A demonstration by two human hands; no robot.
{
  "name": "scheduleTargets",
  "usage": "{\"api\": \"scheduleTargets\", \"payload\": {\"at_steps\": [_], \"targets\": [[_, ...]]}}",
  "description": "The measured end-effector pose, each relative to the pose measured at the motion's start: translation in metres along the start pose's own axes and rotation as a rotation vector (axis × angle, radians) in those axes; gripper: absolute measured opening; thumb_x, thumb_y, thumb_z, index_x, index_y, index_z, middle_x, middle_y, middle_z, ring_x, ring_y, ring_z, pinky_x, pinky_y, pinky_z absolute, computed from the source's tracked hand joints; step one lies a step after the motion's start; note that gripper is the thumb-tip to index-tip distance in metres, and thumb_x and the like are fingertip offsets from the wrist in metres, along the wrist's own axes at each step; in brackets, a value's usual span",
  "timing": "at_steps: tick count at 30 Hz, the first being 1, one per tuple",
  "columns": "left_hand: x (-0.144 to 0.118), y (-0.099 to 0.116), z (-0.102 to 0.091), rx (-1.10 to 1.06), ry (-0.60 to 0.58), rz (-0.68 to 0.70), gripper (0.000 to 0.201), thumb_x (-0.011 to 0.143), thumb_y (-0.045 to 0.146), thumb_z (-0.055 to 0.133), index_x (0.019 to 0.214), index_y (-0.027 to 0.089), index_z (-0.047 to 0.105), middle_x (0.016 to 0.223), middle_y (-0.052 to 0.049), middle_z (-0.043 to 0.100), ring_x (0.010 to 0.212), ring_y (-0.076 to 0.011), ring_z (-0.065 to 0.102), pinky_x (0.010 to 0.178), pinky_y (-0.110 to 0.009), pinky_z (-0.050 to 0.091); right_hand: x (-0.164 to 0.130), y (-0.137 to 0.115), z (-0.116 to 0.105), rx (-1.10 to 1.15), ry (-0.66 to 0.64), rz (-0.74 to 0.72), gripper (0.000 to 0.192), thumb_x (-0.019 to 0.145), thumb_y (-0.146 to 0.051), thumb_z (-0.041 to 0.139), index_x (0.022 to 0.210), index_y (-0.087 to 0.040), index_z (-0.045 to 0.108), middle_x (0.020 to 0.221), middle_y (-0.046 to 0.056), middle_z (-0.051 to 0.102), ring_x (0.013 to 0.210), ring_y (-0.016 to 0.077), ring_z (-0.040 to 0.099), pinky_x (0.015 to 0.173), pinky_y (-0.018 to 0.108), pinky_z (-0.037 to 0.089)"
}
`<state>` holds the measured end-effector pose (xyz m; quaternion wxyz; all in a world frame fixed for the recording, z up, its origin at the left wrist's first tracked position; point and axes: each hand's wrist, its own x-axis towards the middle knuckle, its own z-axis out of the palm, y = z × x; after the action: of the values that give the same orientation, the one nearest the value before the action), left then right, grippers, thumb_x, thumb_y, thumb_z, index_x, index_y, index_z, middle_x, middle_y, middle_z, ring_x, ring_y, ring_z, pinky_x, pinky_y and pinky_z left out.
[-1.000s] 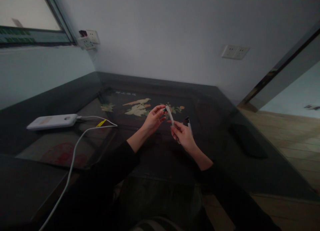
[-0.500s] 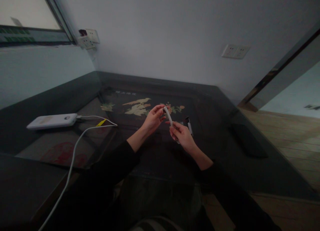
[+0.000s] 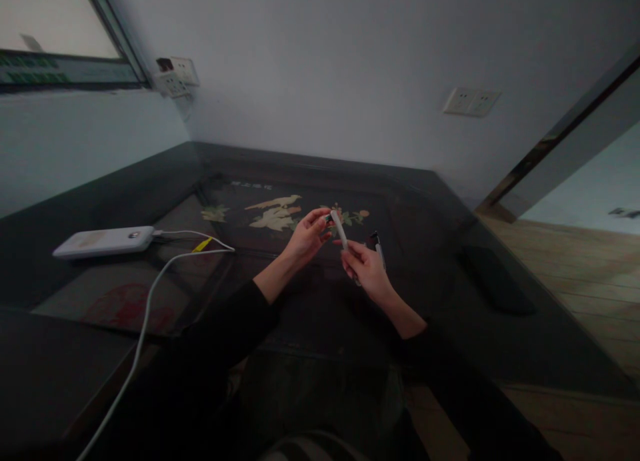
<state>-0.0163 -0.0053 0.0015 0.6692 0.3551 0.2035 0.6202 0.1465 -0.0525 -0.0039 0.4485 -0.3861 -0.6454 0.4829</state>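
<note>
1. The right hand (image 3: 367, 269) is held above the dark glass-topped table (image 3: 310, 314), its fingers curled round the lower part of a slim white pen-shaped barrel (image 3: 341, 231), which tilts up and to the left from the fist.
2. The left hand (image 3: 306, 234) meets it from the left, thumb and forefinger pinched together at the upper end of the white barrel, on a small dark piece there; the piece is too small and dim to make out.
3. The two hands are close together, nearly touching, over the middle of the table, just in front of the pale bird-and-flower inlay (image 3: 277, 214) under the glass.
4. Just beside the right hand, on its far right side, a second pen with a dark cap and a pale body (image 3: 377, 246) shows; whether it lies on the glass or is touched by the hand cannot be told.
5. Both forearms wear black sleeves (image 3: 215, 354) that run back towards the camera.
6. Well to the left, a flat white power bank (image 3: 105, 241) lies on the table, and a white cable (image 3: 150, 294) with a yellow tag runs from it off the near edge.
7. A white double wall socket (image 3: 470, 102) sits on the grey wall behind, and another socket cluster (image 3: 175, 76) is fixed in the left corner below the window.
</note>
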Motion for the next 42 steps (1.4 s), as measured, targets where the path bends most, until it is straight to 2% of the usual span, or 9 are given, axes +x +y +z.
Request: {"api": "scheduleTargets", "payload": {"at_steps": [6, 10, 14, 21, 32, 37, 42], "targets": [[-0.002, 0.0027, 0.0046, 0.004, 0.03, -0.013, 0.042, 0.057, 0.031, 0.089, 0.09, 0.02, 0.066, 0.102, -0.002, 0.07, 0.083, -0.0112, 0.064, 0.067, -0.02, 0.047, -0.0038, -0.0028, 0.0043, 0.065, -0.087, 0.036, 0.041, 0.086, -0.042, 0.058, 0.115, -0.014, 0.065, 0.06, -0.004, 0.048, 0.046, 0.0065, 0.04, 0.041, 0.021, 0.029], [-0.003, 0.0031, 0.0061, -0.008, 0.009, -0.004, 0.04, 0.058, 0.033, 0.088, 0.09, 0.021, 0.066, 0.102, -0.001, 0.07, 0.083, -0.0112, 0.064, 0.065, -0.02, 0.047, -0.0043, -0.0021, 0.0049, 0.138, -0.129, 0.066, 0.04, 0.086, -0.041, 0.059, 0.116, -0.015, 0.064, 0.061, -0.005, 0.049, 0.046, 0.0063, 0.041, 0.042, 0.021, 0.029], [-0.0015, 0.0012, 0.0039, -0.014, -0.02, -0.001, 0.043, 0.057, 0.035, 0.089, 0.09, 0.021, 0.066, 0.103, -0.002, 0.07, 0.084, -0.0112, 0.064, 0.066, -0.021, 0.048, -0.0018, -0.0004, 0.0024, 0.108, -0.072, 0.032, 0.04, 0.086, -0.042, 0.059, 0.114, -0.015, 0.065, 0.06, -0.005, 0.048, 0.046, 0.0062, 0.04, 0.042, 0.021, 0.028], [-0.0017, 0.0016, 0.0031, 0.007, -0.001, -0.011, 0.038, 0.064, 0.029, 0.086, 0.093, 0.019, 0.065, 0.094, 0.0, 0.068, 0.081, -0.0095, 0.065, 0.067, -0.02, 0.05, 0.0015, 0.0025, -0.0034, 0.004, 0.046, 0.007, 0.038, 0.087, -0.04, 0.057, 0.115, -0.014, 0.065, 0.06, -0.005, 0.047, 0.046, 0.0069, 0.039, 0.04, 0.021, 0.025], [-0.0023, 0.0019, 0.0042, -0.001, -0.02, -0.004, 0.046, 0.055, 0.037, 0.089, 0.091, 0.021, 0.066, 0.101, -0.004, 0.071, 0.082, -0.0122, 0.064, 0.065, -0.022, 0.048, -0.0033, -0.0045, 0.0023, 0.062, -0.076, 0.015, 0.041, 0.086, -0.042, 0.057, 0.115, -0.013, 0.064, 0.06, -0.005, 0.048, 0.045, 0.006, 0.039, 0.04, 0.021, 0.026], [-0.0046, 0.0043, 0.0082, -0.018, -0.025, -0.018, 0.043, 0.058, 0.034, 0.089, 0.092, 0.021, 0.066, 0.101, -0.003, 0.071, 0.088, -0.0136, 0.064, 0.069, -0.023, 0.049, -0.0049, -0.0041, 0.0044, 0.144, -0.141, 0.063, 0.041, 0.085, -0.042, 0.059, 0.116, -0.014, 0.064, 0.059, -0.005, 0.049, 0.044, 0.0057, 0.04, 0.039, 0.02, 0.025], [-0.0024, 0.0014, 0.0053, -0.014, -0.026, -0.007, 0.042, 0.059, 0.037, 0.088, 0.091, 0.021, 0.067, 0.102, -0.002, 0.071, 0.08, -0.0107, 0.063, 0.065, -0.021, 0.048, -0.0025, -0.0004, 0.0034, 0.149, -0.091, 0.044, 0.04, 0.086, -0.043, 0.059, 0.115, -0.015, 0.064, 0.059, -0.005, 0.048, 0.045, 0.0058, 0.038, 0.04, 0.021, 0.026]]}}
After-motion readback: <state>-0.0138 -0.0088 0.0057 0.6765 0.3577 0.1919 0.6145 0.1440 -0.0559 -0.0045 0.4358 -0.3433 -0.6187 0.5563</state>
